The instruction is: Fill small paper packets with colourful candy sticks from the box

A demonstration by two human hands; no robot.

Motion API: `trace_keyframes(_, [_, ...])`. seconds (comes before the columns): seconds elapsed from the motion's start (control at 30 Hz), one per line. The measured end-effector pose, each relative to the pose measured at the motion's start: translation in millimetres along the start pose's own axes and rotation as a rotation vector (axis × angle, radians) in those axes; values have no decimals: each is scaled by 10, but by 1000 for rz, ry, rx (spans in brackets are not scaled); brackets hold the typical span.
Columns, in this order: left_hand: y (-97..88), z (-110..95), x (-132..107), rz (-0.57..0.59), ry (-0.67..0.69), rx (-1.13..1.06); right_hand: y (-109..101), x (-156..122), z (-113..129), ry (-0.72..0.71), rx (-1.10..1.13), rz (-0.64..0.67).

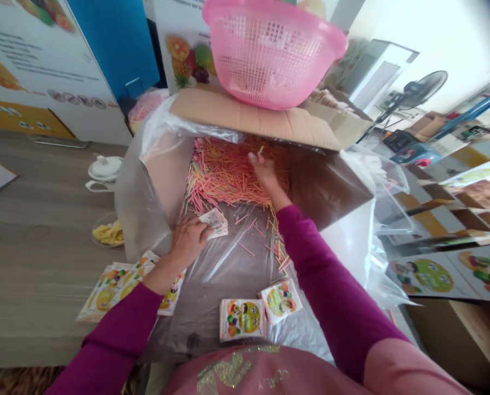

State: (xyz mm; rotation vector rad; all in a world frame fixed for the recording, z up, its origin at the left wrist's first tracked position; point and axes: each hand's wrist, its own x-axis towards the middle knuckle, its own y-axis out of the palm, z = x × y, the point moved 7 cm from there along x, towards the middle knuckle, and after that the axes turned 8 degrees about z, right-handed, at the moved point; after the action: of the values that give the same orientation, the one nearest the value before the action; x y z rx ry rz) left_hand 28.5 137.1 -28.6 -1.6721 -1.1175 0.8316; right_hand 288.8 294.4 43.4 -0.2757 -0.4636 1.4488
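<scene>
Thin pink and yellow sticks [228, 175] heaped in a plastic-lined carton [253, 118].
Right hand [265, 173] pinches a few; left hand [186, 240] grips small printed packets [214, 223].

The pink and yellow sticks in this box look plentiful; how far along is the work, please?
Done: printed sachets lie on the plastic sheet. In hand: the left hand holds a sachet stack; the right hand is at the sticks. Left: a big heap remains.

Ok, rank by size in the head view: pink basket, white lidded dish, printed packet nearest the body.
Largest to smallest: pink basket, then printed packet and white lidded dish, which look alike; camera nearness leaves those two unranked.
</scene>
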Motion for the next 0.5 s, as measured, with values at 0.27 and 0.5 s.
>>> trace_keyframes(0.27, [3, -3, -38, -42, 3, -61, -140, 101, 2, 74, 31, -150])
trace_keyframes(0.5, [-143, 185, 51, -248, -16, -572, 508, -1550, -273, 16, 43, 338])
